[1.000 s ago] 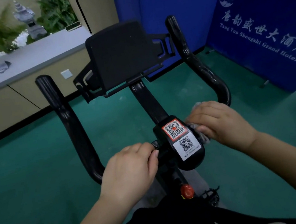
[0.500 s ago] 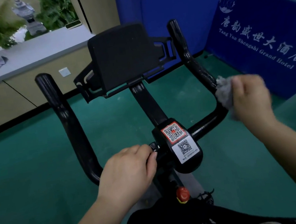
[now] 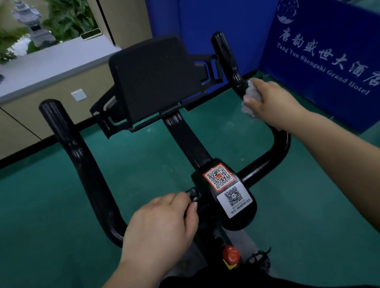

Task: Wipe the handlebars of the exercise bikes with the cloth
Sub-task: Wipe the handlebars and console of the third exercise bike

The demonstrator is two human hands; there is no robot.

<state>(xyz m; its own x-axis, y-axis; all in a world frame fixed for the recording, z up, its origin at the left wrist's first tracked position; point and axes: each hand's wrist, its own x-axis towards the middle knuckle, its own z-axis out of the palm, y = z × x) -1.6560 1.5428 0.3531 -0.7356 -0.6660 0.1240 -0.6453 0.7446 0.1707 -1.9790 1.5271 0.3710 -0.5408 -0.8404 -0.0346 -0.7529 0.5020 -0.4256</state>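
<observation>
A black exercise bike's handlebars rise in front of me: the left bar and the right bar. My right hand grips a crumpled grey-white cloth wrapped against the right bar, about halfway up its upright part. My left hand curls over the low cross section of the handlebar just left of the centre hub, which carries two QR-code stickers.
A black tablet holder stands between the bars. A blue hotel banner stands at the right, a grey counter with plants at the back left. A red knob sits below the hub. Green floor lies all around.
My right hand has slid the cloth from beside the hub, round the right bend and up the right bar. My left hand has stayed where it was.
</observation>
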